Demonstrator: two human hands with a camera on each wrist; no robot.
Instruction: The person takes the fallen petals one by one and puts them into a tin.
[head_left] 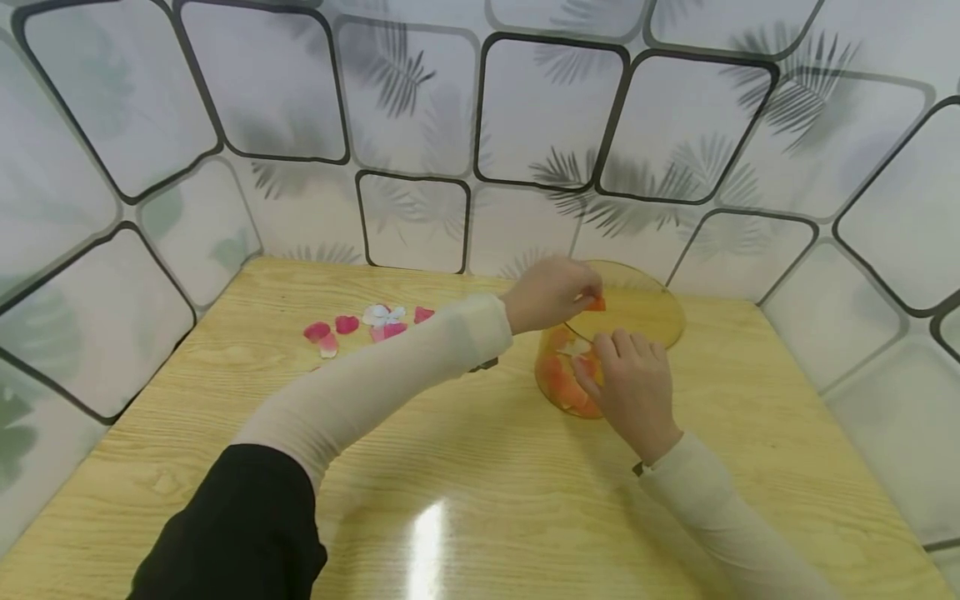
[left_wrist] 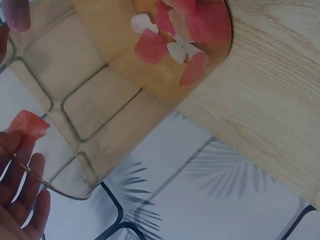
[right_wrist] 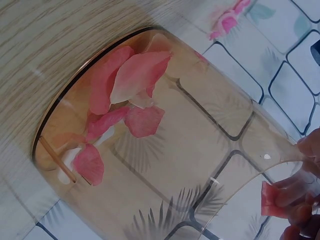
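A coral-red petal is at the mouth of a transparent amber cylindrical jar, pinched between the left hand's thumb and fingers. That arm reaches diagonally across the front from lower left, its wrist bent downward. The right hand grips the jar's near side, thumb apart from the other fingers, forearm angled in from lower right. Pink and white petals lie inside the jar, which stands on a wood-grain table; loose petals lie farther left.
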